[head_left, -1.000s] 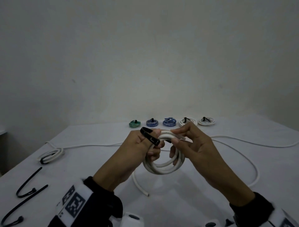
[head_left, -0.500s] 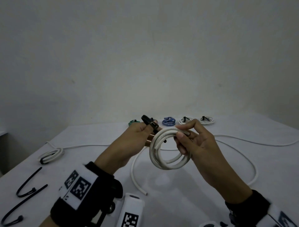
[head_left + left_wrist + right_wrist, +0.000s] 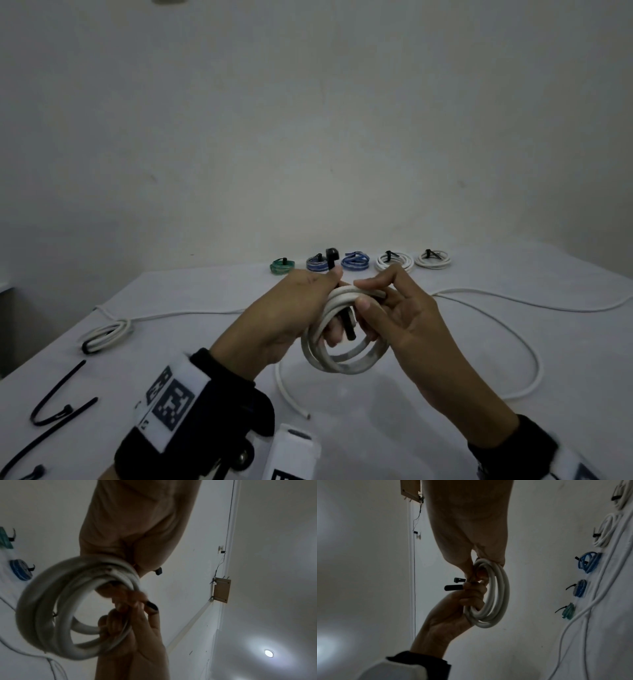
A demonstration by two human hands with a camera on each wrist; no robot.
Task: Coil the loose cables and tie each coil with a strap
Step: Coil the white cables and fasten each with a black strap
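I work over a white table point(image 3: 513, 428) set against a bare pale wall. My left hand point(image 3: 284, 318) and right hand point(image 3: 404, 318) both curl round a white coil point(image 3: 342, 363), held upright above the table with its opening facing me. A black strap point(image 3: 349, 325) runs nearly vertically through the coil's top, one end poking above my left thumb. Five tied coils point(image 3: 392, 261) line the far edge; a loose white cable point(image 3: 507, 342) loops across behind my hands, and spare black straps point(image 3: 58, 404) lie at left.
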